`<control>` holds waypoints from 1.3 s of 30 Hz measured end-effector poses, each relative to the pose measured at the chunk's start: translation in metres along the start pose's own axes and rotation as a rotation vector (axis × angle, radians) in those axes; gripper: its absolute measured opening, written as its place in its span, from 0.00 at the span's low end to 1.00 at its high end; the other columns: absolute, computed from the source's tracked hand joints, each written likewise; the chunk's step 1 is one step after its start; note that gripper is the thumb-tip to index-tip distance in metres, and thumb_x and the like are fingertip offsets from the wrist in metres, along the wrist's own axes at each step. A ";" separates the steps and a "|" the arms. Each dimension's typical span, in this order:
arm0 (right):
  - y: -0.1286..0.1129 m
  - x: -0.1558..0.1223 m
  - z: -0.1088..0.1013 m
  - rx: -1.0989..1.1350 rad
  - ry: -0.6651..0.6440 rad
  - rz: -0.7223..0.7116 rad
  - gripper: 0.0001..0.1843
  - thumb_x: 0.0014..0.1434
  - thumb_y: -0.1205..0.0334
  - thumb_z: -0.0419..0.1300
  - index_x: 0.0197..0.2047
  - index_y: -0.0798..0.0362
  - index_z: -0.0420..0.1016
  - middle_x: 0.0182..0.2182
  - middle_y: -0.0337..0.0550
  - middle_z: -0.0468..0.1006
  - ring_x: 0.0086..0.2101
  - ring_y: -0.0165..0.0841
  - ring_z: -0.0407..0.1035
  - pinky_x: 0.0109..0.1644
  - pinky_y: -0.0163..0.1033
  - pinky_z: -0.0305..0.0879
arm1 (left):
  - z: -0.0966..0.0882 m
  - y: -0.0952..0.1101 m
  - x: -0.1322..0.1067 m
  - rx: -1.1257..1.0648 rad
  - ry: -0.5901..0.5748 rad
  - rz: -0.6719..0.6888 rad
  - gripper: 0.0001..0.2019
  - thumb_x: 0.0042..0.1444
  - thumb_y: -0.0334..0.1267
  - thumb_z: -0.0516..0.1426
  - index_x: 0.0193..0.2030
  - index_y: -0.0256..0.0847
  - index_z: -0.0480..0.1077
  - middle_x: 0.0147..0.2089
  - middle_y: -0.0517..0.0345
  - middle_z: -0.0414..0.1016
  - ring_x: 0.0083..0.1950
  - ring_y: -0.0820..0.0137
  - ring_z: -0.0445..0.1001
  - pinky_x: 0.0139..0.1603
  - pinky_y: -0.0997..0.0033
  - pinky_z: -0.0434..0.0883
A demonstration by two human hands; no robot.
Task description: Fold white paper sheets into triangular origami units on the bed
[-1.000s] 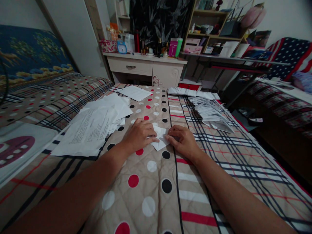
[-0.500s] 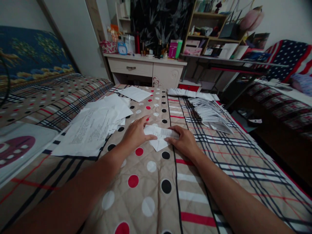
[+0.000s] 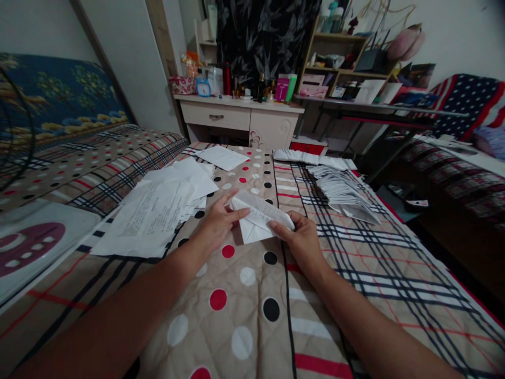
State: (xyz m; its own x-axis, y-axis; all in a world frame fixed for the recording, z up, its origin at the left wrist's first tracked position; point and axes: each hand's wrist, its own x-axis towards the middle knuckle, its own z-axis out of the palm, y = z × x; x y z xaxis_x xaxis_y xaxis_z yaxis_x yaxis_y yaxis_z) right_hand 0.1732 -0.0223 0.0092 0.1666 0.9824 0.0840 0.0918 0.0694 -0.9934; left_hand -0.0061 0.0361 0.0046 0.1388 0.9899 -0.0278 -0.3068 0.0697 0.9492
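Observation:
Between my hands is a folded sheet of paper (image 3: 258, 218), white with faint print and crease lines running to its lower part. My left hand (image 3: 221, 218) pinches its left end, thumb on top. At the right end my right hand (image 3: 302, 234) grips it, with the thumb on the face and the fingers behind. Left of my hands lies a loose pile of printed sheets (image 3: 153, 210). To the right, a fanned row of folded papers (image 3: 339, 189) rests on the patterned bedspread (image 3: 244, 284).
Another row of folded papers (image 3: 311, 158) lies at the bed's far edge, and a flat sheet (image 3: 223, 157) is left of it. A white dresser (image 3: 232, 118) stands beyond the bed. At the far left is a white panel with a purple design (image 3: 35, 242).
The folded paper has been lifted and tilted, showing a long folded band along its top. Both hands have shifted their grip on its ends. The view has tipped slightly upward.

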 end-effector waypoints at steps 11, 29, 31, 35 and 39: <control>0.000 -0.007 0.007 0.019 -0.020 -0.010 0.17 0.44 0.56 0.70 0.23 0.55 0.67 0.19 0.33 0.65 0.21 0.25 0.56 0.23 0.32 0.52 | 0.023 -0.003 -0.021 -0.135 0.142 -0.072 0.20 0.33 0.36 0.72 0.35 0.35 0.73 0.33 0.54 0.79 0.29 0.68 0.76 0.32 0.68 0.74; 0.010 0.016 -0.019 0.091 -0.056 -0.031 0.09 0.42 0.62 0.69 0.29 0.54 0.78 0.25 0.39 0.78 0.27 0.33 0.70 0.32 0.36 0.65 | -0.006 0.002 -0.002 0.154 0.063 0.086 0.18 0.43 0.48 0.67 0.31 0.33 0.75 0.28 0.55 0.78 0.24 0.73 0.72 0.24 0.75 0.67; 0.011 0.017 -0.023 0.031 -0.035 -0.078 0.07 0.43 0.64 0.69 0.29 0.53 0.77 0.26 0.39 0.78 0.27 0.33 0.70 0.32 0.37 0.65 | -0.011 0.007 0.000 0.245 0.002 0.150 0.14 0.40 0.40 0.69 0.32 0.34 0.76 0.29 0.56 0.79 0.26 0.72 0.74 0.27 0.74 0.70; 0.003 0.015 -0.028 -0.205 0.056 -0.444 0.07 0.48 0.73 0.61 0.28 0.52 0.75 0.29 0.39 0.76 0.33 0.33 0.70 0.40 0.39 0.65 | -0.013 0.021 -0.001 0.551 -0.068 0.498 0.07 0.42 0.27 0.64 0.31 0.37 0.77 0.32 0.57 0.79 0.32 0.70 0.75 0.34 0.70 0.71; -0.003 0.014 -0.033 -0.457 0.071 -0.802 0.15 0.43 0.82 0.54 0.26 0.51 0.70 0.31 0.39 0.73 0.36 0.34 0.68 0.42 0.41 0.63 | -0.015 0.023 -0.004 0.935 -0.217 0.967 0.14 0.42 0.17 0.56 0.28 0.39 0.75 0.32 0.58 0.77 0.38 0.68 0.74 0.43 0.64 0.68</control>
State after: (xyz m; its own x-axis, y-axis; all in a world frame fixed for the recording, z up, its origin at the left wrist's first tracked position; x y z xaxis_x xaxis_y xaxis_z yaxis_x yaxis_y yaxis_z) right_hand 0.2073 -0.0140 0.0159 -0.0559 0.6563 0.7524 0.5816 0.6339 -0.5097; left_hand -0.0282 0.0360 0.0222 0.4041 0.5504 0.7305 0.3699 -0.8288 0.4198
